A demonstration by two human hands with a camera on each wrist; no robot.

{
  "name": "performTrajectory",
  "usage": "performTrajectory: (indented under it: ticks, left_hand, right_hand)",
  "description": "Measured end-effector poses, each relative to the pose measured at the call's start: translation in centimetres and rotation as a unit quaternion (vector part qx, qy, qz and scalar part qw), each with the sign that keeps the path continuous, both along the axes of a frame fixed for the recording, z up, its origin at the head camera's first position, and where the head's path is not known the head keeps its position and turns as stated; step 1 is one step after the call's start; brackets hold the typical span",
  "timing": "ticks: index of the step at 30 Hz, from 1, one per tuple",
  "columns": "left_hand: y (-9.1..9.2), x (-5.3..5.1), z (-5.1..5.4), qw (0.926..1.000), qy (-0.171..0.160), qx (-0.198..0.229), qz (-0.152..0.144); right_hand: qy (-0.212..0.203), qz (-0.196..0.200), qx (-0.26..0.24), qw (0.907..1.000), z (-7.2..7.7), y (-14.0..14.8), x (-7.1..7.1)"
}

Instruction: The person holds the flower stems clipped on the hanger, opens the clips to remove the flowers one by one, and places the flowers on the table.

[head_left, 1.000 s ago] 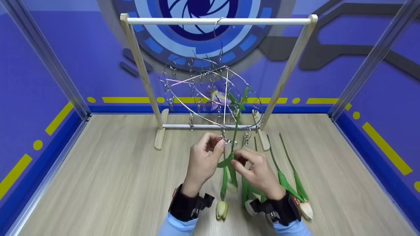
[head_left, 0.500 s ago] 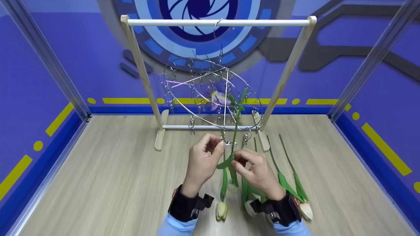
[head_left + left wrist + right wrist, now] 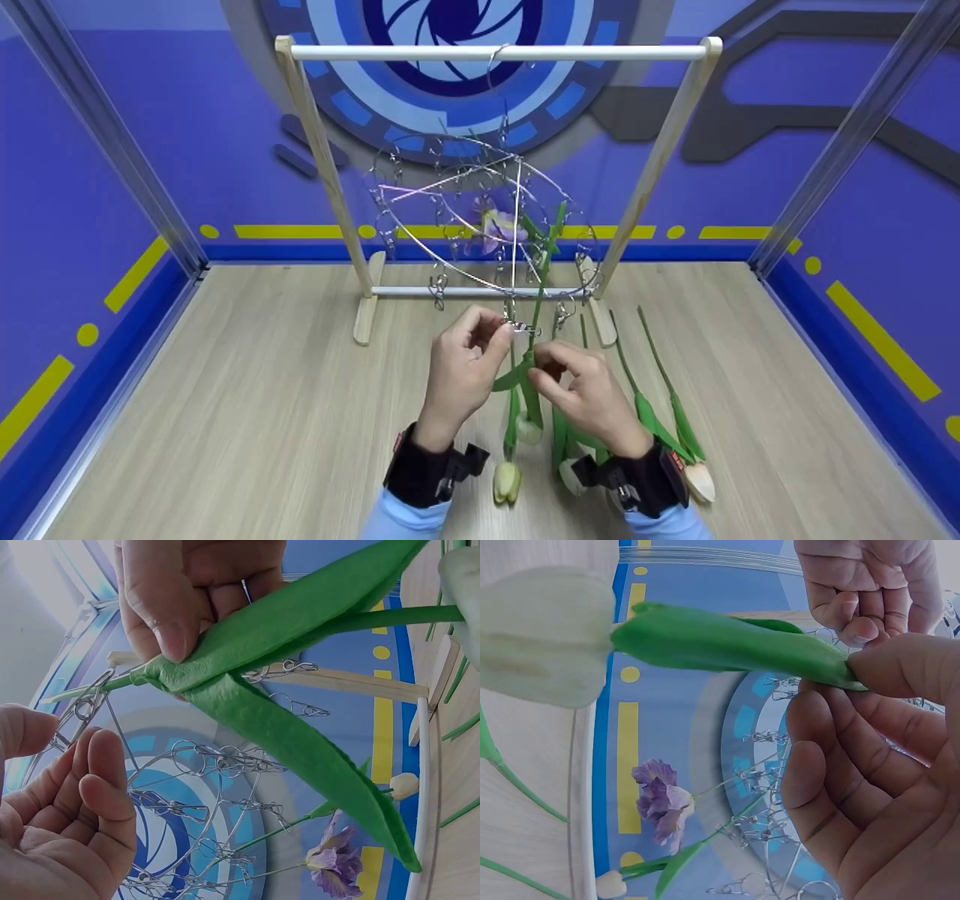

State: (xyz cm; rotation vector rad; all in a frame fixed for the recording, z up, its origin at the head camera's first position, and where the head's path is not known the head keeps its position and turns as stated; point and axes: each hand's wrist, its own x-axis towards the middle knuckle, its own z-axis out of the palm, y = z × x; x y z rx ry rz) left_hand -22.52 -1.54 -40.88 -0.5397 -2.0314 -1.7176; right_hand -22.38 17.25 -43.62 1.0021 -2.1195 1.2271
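My left hand pinches a wire clip hanging from the front of the round metal hanger. My right hand pinches a white tulip between thumb and fingers, where its green leaves meet the stem. The tulip points head down, its stem rising past the clip. In the left wrist view the stem crosses the clip's end; I cannot tell whether the clip bites it. A purple flower and a small white tulip hang further back on the hanger.
A wooden rack carries the hanger by its hook. Several tulips lie on the table: a yellowish one in front, others beneath and right of my right hand, including a pale peach one. Patterned panels enclose the back and sides.
Both hands have stayed almost in place. The held tulip's head has turned slightly and shows more from under its leaf. Loose clips on the hanger sway a little.
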Motion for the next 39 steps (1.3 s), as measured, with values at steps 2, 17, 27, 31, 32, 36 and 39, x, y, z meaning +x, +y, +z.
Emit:
performTrajectory:
  ticks: [2, 17, 27, 31, 32, 36, 39]
  left_hand:
    - [0.0, 0.03, 0.03, 1.0, 0.003, 0.0, 0.0]
    - [-0.04, 0.02, 0.08, 0.9999, 0.009, 0.006, -0.009]
    - [-0.16, 0.01, 0.1, 0.9997, 0.021, 0.009, -0.009]
    - [-0.15, -0.02, 0.12, 0.9997, 0.022, 0.008, -0.008]
    - [-0.15, -0.03, 0.08, 0.9997, 0.023, 0.008, -0.008]
    - [-0.17, -0.07, 0.06, 0.9997, 0.024, 0.008, -0.007]
    - [-0.2, -0.07, 0.09, 0.9996, 0.027, 0.008, -0.007]
  right_hand:
    - [-0.001, 0.001, -0.002, 1.0, -0.03, -0.01, -0.02]
    - [-0.009, 0.012, -0.002, 0.9999, 0.03, 0.05, -0.04]
    - [-0.015, 0.009, -0.001, 0.9999, 0.05, 0.21, 0.04]
    - [-0.014, 0.007, -0.003, 0.9999, 0.01, 0.2, 0.04]
    - [-0.014, 0.006, -0.003, 0.9999, 0.03, 0.21, 0.05]
    - [-0.014, 0.005, -0.002, 0.9999, 0.04, 0.26, 0.02]
    - [-0.017, 0.005, 0.0, 0.9998, 0.13, 0.32, 0.04]
